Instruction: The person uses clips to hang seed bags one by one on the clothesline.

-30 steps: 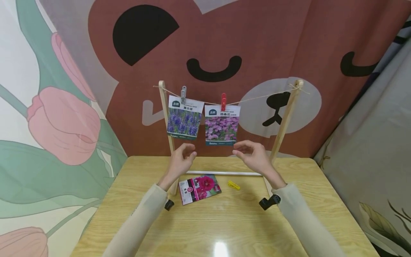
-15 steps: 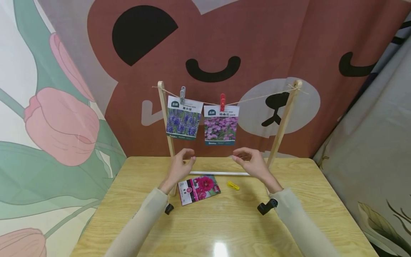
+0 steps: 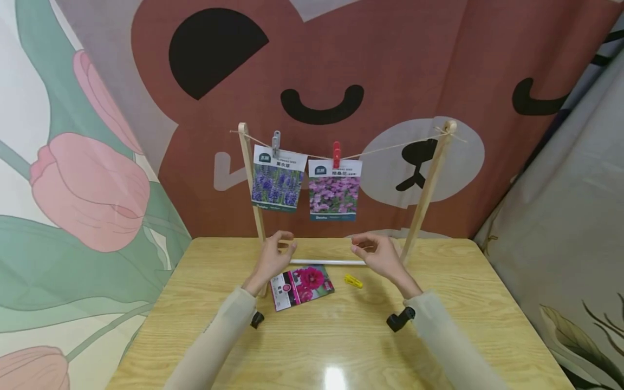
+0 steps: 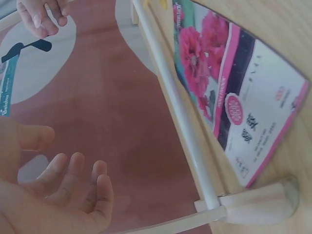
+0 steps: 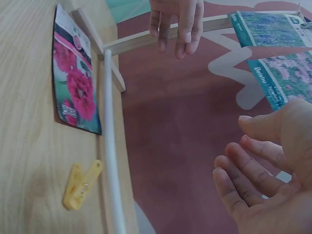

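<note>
Head view shows the flower packet [image 3: 302,287] lying on the counter [image 3: 297,349], the yellow clip [image 3: 353,281] at its three o'clock. The packet should be light, bendable, maybe slippery; its six o'clock edge seems good for pinching. It has magenta blooms and a white panel. Left hand [image 3: 273,257] and right hand [image 3: 382,254], at its ten and two o'clock, hold nothing, thumbs apart from fingers.

In the head view, your left hand [image 3: 272,257] hid the left end of the white rod [image 3: 327,262]; your right hand [image 3: 382,255] covered its other end and the foot of the right post [image 3: 427,189]. The left wrist view cropped the yellow clip [image 3: 353,281], the right wrist view the pink-flower packet [image 3: 333,195].
</note>
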Available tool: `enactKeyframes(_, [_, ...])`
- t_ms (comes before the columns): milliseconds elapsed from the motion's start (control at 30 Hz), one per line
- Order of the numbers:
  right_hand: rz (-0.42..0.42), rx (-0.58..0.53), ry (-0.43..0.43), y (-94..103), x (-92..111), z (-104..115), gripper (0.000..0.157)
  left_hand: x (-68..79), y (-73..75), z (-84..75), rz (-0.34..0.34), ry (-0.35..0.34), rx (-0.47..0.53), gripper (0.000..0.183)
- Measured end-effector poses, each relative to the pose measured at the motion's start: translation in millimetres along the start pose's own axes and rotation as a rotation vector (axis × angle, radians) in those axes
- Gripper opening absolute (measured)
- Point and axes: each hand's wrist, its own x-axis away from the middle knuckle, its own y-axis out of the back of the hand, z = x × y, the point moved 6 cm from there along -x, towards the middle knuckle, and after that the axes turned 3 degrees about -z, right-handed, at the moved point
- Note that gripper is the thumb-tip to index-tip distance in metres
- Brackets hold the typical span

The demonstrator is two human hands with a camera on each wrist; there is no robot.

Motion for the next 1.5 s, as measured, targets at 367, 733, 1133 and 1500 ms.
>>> enactKeyframes(367, [-0.024, 0.001, -0.008, -4.5, 4.4, -19.1, 0.024, 3.1, -7.5, 12.5, 0.007, 0.014, -0.033, 0.029])
enactKeyframes(733, [-0.003, 0.016, -0.039, -15.3, 13.6, -31.7, 0.021, 8.2, -13.0, 15.1, 0.027, 0.016, -0.026, 0.033])
enactKeyframes(1133, [0.007, 0.011, -0.070, -24.0, 18.4, -40.7, 0.021, 11.2, -21.8, 30.6, 0.049, 0.063, -0.021, 0.031])
enactKeyframes(1500, [0.028, -0.007, -0.068, -32.4, 21.2, -51.6, 0.025, 16.7, -29.5, 38.7, 0.080, 0.064, -0.021, 0.033])
